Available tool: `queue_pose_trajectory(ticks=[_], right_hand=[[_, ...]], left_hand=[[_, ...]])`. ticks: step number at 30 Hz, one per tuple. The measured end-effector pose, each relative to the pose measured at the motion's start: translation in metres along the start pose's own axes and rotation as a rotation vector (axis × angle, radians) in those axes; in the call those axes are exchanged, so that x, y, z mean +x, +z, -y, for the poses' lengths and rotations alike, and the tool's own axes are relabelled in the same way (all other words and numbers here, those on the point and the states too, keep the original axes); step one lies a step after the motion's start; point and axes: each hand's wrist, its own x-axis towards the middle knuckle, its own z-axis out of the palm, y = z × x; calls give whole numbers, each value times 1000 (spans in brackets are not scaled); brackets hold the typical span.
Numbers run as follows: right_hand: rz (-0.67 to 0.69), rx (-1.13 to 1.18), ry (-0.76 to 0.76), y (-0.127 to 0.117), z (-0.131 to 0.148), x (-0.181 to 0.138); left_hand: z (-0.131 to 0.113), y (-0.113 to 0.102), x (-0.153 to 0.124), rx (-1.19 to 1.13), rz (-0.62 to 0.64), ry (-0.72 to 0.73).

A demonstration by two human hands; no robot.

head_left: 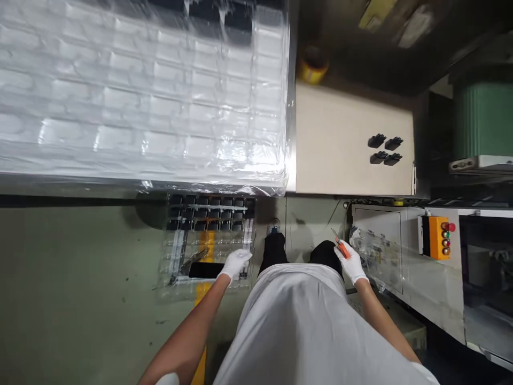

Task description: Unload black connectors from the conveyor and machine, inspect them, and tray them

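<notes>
I look straight down my white shirt at the floor. My left hand (235, 263), in a white glove, grips the edge of a clear plastic compartment tray (176, 262) held low over the floor; its far rows hold several small black parts. My right hand (351, 260), also gloved, is closed round a small orange-handled tool (341, 246) whose thin tip points up and left. A clear plastic bag of small parts (372, 251) hangs just right of that hand against a cabinet.
A tall stack of clear trays under plastic wrap (144, 91) fills the upper left. A beige table (340, 144) carries several black parts (385, 149). A yellow tape roll (313, 65) lies beyond. An orange button box (436, 237) is on the machine at right.
</notes>
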Motion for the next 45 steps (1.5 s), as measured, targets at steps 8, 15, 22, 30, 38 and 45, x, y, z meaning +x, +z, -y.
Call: queue_pose_trajectory(ticks=[8, 15, 22, 30, 38, 45], right_hand=[[-19, 28, -71, -8, 56, 6], [-135, 75, -35, -38, 82, 13], [-226, 134, -111, -51, 91, 13], [-255, 196, -53, -52, 86, -2], [-364, 209, -24, -80, 88, -23], [-414, 61, -35, -95, 94, -41]], left_hand=[[-31, -64, 15, -124, -17, -55], [-7, -24, 19, -38, 66, -199], [15, 31, 34, 39, 210, -171], [6, 13, 26, 35, 196, -171], [-24, -4, 19, 198, 167, -175], [-82, 13, 51, 188, 143, -30]])
